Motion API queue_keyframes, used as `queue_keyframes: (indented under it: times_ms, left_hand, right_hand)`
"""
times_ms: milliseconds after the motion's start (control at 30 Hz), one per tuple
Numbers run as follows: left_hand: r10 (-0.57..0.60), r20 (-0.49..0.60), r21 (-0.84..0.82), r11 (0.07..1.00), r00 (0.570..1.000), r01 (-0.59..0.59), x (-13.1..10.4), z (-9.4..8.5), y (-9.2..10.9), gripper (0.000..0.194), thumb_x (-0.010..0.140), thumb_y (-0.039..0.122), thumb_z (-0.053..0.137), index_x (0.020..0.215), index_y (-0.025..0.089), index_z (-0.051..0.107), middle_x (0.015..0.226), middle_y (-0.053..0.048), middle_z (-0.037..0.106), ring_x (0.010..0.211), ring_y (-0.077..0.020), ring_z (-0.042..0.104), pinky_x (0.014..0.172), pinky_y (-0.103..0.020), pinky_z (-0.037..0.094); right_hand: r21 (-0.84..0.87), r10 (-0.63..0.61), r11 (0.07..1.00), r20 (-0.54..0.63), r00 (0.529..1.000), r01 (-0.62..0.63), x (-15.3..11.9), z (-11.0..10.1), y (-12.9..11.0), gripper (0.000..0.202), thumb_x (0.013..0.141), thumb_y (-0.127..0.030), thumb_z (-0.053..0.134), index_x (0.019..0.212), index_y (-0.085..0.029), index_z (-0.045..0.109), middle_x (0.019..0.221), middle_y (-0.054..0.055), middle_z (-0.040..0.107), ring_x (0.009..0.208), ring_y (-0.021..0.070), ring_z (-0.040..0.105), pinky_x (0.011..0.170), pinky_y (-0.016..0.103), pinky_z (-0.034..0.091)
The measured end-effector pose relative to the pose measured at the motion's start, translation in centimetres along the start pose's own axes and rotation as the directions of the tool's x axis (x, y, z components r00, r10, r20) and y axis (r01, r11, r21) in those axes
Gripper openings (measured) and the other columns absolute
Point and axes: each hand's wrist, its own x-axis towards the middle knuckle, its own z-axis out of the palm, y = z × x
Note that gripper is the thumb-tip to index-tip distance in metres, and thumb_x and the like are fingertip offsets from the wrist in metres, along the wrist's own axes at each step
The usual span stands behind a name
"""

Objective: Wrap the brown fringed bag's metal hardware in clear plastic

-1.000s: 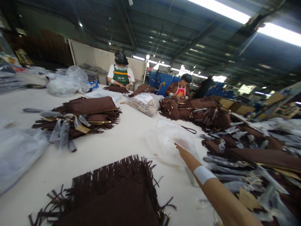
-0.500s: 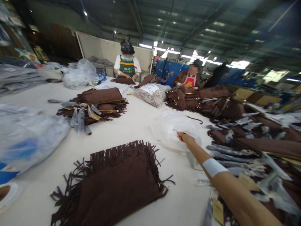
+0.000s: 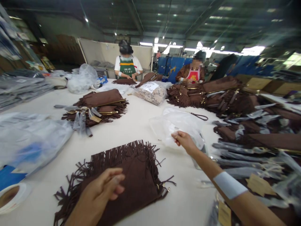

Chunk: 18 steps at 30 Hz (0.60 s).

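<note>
A dark brown fringed bag (image 3: 134,179) lies flat on the white table (image 3: 138,125), its fringe toward the far side. Over its left part is my left hand (image 3: 103,188), fingers curved and somewhat apart, holding nothing; whether it touches the bag is unclear. Farther off to the right, my right hand (image 3: 184,140) pinches something at the thin clear plastic (image 3: 174,124); what is between its fingertips is too small to name. A white band (image 3: 230,185) circles the right forearm. A brown strap loop (image 3: 199,116) pokes out behind the plastic.
Brown bags with wrapped straps (image 3: 270,141) are heaped on the right. More brown bags (image 3: 101,100) lie at left centre, near a large plastic sheet (image 3: 35,141) and a tape roll (image 3: 14,197). A filled clear bag (image 3: 151,94) sits farther back. Two people work across the table.
My left hand has come into view over the fringed bag. My right hand has moved slightly left, still pinched at the plastic. The view has shifted a little.
</note>
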Motion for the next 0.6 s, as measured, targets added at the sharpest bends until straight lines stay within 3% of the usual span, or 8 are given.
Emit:
queue_keyframes:
  times_ms: [67,133,200,267,400,500,600]
  left_hand:
    - [0.05,0.148,-0.131,0.991,0.988,-0.031,2.5,3.4,2.7,0.057,0.082,0.061,0.055,0.121,0.019,0.054,0.116,-0.012,0.066,0.079,-0.0221,0.069,0.061,-0.03,0.054]
    - [0.048,0.303,-0.221,0.975,0.952,0.021,4.7,7.0,4.8,0.054,0.082,0.059,0.055,0.117,0.017,0.056,0.121,-0.015,0.062,0.076,-0.0205,0.069,0.055,-0.027,0.053]
    - [0.05,0.437,-0.266,0.961,0.898,0.075,6.2,9.9,5.8,0.051,0.082,0.06,0.055,0.103,0.014,0.062,0.113,-0.015,0.064,0.071,-0.0185,0.069,0.051,-0.023,0.05]
    - [0.041,0.502,-0.299,0.946,0.864,0.129,7.0,12.0,5.9,0.046,0.08,0.056,0.061,0.092,0.011,0.065,0.095,-0.013,0.069,0.064,-0.0158,0.068,0.049,-0.02,0.048]
    - [-0.021,0.434,-0.307,0.936,0.901,0.17,7.8,13.7,4.6,0.035,0.073,0.042,0.073,0.085,0.01,0.066,0.068,-0.007,0.068,0.054,-0.0113,0.062,0.048,-0.017,0.045]
    - [-0.047,0.387,-0.273,0.948,0.921,0.163,8.3,13.8,3.6,0.032,0.078,0.041,0.068,0.084,0.01,0.065,0.067,-0.007,0.068,0.055,-0.0117,0.063,0.05,-0.018,0.048]
    - [-0.04,0.354,-0.241,0.961,0.934,0.132,9.1,14.1,3.3,0.032,0.083,0.042,0.061,0.085,0.01,0.065,0.075,-0.01,0.07,0.059,-0.0125,0.065,0.051,-0.018,0.049]
  right_hand:
    - [0.044,-0.058,0.998,0.089,0.994,0.054,-1.9,0.4,-0.9,0.031,0.078,-0.048,0.062,0.074,-0.018,0.058,0.054,-0.005,0.052,0.049,0.0094,0.044,0.051,0.022,0.035]
    - [0.088,-0.117,0.991,0.185,0.976,0.102,-3.5,0.8,-1.5,0.03,0.08,-0.047,0.063,0.077,-0.018,0.06,0.053,-0.005,0.05,0.049,0.0091,0.043,0.05,0.022,0.034]
    - [0.14,-0.165,0.982,0.275,0.947,0.13,-4.9,1.2,-1.9,0.03,0.081,-0.047,0.062,0.079,-0.017,0.06,0.055,-0.005,0.051,0.05,0.0089,0.043,0.05,0.022,0.033]
    - [0.195,-0.187,0.973,0.337,0.923,0.126,-5.9,1.6,-1.8,0.03,0.081,-0.046,0.064,0.079,-0.017,0.06,0.058,-0.004,0.052,0.051,0.0089,0.045,0.05,0.021,0.034]
    - [0.311,-0.151,0.95,0.343,0.927,0.04,-6.8,2.7,-0.4,0.03,0.075,-0.041,0.069,0.092,-0.017,0.06,0.065,-0.004,0.056,0.055,0.0092,0.05,0.054,0.022,0.041]
    - [0.323,-0.056,0.946,0.283,0.957,-0.041,-7.1,3.2,1.4,0.042,0.07,-0.035,0.071,0.106,-0.017,0.058,0.063,-0.006,0.056,0.053,0.0104,0.053,0.053,0.024,0.044]
    - [0.309,0.044,0.944,0.236,0.971,-0.118,-7.7,3.0,2.9,0.045,0.068,-0.033,0.071,0.107,-0.015,0.058,0.058,-0.007,0.054,0.05,0.011,0.054,0.05,0.024,0.044]
